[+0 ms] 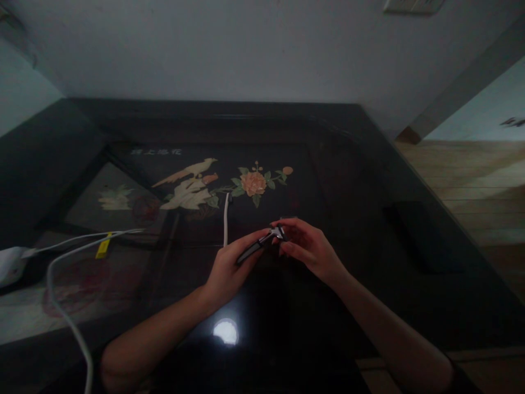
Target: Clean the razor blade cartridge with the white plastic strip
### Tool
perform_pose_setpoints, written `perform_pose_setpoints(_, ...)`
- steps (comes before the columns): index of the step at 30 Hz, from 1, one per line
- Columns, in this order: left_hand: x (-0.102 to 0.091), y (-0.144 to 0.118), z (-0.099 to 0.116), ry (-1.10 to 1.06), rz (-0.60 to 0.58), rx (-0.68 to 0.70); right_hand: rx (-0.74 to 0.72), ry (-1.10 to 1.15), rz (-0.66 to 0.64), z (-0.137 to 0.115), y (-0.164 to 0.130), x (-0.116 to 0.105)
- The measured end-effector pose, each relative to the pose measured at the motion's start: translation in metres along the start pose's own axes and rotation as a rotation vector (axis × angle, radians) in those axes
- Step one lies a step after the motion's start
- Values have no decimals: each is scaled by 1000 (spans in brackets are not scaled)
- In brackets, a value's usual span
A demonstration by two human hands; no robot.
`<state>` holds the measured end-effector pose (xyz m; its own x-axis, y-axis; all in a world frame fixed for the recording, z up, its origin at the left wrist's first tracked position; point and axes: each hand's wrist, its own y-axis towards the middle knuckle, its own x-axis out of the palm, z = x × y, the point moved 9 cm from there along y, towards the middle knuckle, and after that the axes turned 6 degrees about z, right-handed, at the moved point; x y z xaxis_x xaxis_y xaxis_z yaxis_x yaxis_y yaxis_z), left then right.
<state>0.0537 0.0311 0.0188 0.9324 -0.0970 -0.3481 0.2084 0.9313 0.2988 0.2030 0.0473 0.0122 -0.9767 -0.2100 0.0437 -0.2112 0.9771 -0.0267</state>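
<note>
Head view shows the left hand [229, 268] curled around a slim dark handle with a silvery metal head [262, 243], at frame centre; the right hand [305, 246] pinches that head. Below lies a glossy black table with a bird-and-flower inlay [369, 180], white wall behind. The tool's long axis runs lower left to upper right.

White cable [61, 262] with yellow tag [103, 247] crosses the dark inlaid table [369, 180].

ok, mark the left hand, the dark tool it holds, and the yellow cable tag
left hand [225, 271], head view, back of hand
dark tool [251, 250], head view, mid handle
yellow tag [103, 247], head view, its middle
</note>
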Motion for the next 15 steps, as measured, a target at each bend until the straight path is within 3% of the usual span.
perform_pose_setpoints(7,1,-1,2,2,-22,29,-2,6,24,-1,-1,-1)
perform_pose_setpoints(15,1,0,12,13,-21,198,1,2,34,3,-1,-1)
